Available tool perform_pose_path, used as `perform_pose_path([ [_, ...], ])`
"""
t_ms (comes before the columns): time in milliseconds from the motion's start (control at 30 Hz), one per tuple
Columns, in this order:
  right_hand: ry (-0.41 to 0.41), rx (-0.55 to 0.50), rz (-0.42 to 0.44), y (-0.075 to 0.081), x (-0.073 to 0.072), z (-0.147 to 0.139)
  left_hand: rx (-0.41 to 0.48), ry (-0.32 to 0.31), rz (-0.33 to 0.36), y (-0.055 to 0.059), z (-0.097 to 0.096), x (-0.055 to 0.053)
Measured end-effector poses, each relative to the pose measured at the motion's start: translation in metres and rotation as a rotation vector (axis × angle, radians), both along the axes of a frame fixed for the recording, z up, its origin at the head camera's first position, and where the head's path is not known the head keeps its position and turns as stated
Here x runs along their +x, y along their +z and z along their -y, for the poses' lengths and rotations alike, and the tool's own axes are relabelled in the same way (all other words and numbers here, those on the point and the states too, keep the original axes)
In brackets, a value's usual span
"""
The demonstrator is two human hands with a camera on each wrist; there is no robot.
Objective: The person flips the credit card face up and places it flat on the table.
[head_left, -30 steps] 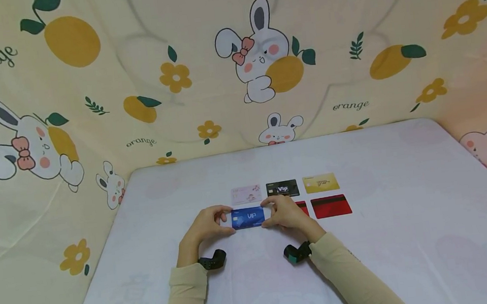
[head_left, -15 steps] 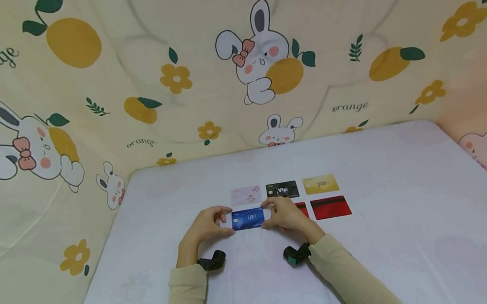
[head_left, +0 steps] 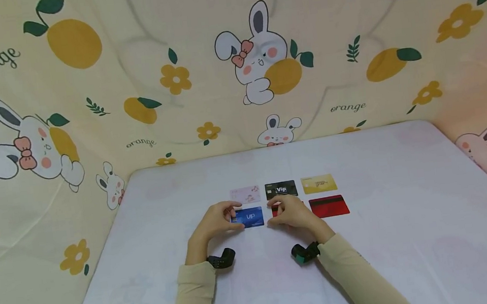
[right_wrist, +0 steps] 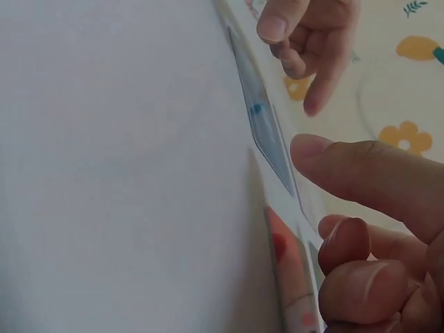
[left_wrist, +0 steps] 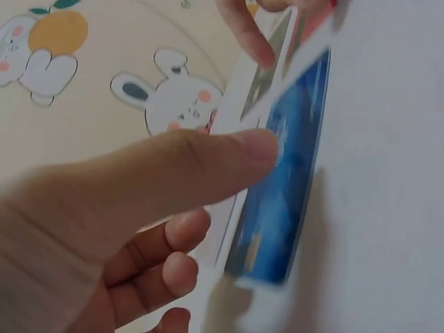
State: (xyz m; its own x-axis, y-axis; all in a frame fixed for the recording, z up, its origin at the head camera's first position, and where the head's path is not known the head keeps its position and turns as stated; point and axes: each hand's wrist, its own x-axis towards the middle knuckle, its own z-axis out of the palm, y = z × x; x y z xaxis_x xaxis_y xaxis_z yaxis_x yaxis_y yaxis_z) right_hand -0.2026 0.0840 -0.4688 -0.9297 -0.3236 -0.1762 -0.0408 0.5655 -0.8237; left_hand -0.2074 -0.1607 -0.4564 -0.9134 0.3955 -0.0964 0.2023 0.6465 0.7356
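Note:
A blue VIP card [head_left: 252,216] lies flat on the white table, in the front row of cards. Over its left end is my left hand [head_left: 213,222], thumb and fingers spread apart; in the left wrist view the thumb overlaps the blue card [left_wrist: 284,187]. My right hand [head_left: 294,212] hovers just right of that card, its fingers loosely bent and holding nothing. Beneath the right hand, a red card [head_left: 275,210] is mostly hidden. The right wrist view shows both hands raised a little above the cards, with a gap between the right thumb and the blue card [right_wrist: 267,139].
Behind the front row lie a pale pink card [head_left: 245,195], a black Vip card [head_left: 280,187] and a gold card [head_left: 319,183]. A red card with a dark stripe [head_left: 329,207] lies to the right. A printed cloth [head_left: 197,53] hangs behind the white table [head_left: 396,245].
Both hands have let go of the blue card's ends. The left hand has shifted right over the card, and the right hand has drawn slightly right. The card stays in place.

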Motion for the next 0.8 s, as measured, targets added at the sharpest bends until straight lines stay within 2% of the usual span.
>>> perform_pose_path([
  [167, -0.01, 0.023, 0.012, 0.004, 0.0, -0.014, 0.032, -0.026, 0.001, 0.002, -0.018, -0.001],
  [500, -0.01, 0.063, -0.004, 0.007, 0.0, -0.038, 0.016, -0.045, 0.0, 0.004, -0.049, -0.003],
  [667, -0.007, 0.078, -0.022, 0.009, -0.001, -0.051, 0.014, -0.061, 0.011, 0.001, -0.061, -0.005],
  [800, -0.011, 0.074, -0.026, 0.008, -0.002, -0.061, -0.006, -0.08, -0.012, 0.0, -0.069, -0.005],
])
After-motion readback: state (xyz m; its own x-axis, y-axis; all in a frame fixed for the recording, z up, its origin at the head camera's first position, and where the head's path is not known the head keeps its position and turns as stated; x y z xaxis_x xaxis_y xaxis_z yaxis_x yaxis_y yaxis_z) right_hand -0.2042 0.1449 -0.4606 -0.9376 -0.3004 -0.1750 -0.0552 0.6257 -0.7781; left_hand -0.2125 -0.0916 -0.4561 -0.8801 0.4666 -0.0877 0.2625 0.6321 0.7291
